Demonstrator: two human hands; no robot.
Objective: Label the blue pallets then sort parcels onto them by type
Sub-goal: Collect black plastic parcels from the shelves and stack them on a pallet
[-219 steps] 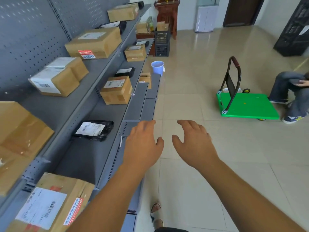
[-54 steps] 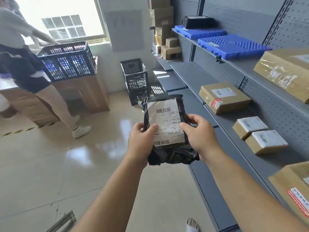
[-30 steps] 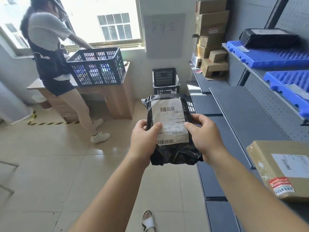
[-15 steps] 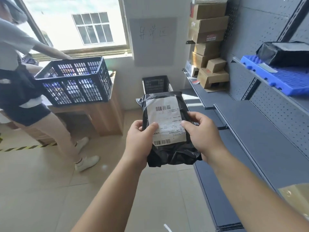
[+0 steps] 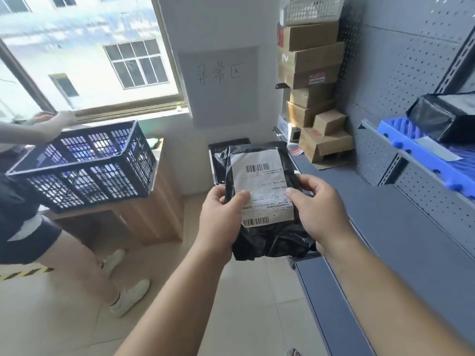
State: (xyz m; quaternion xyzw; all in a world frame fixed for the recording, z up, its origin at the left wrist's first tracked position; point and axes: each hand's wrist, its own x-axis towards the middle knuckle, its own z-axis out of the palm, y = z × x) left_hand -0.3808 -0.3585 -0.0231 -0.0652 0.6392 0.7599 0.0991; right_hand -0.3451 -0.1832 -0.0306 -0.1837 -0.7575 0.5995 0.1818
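Head view: a tiled storeroom with a bright window, grey pegboard shelving along the right, stacked cardboard boxes in the corner. The left hand and right hand hold a black poly mailer at chest height, fingers clamped on its edges. A blue pallet on the upper shelf is cut off; the label print is unreadable.

Both hands, left hand and right hand, grip a black plastic mailer bag near the grey metal shelf.
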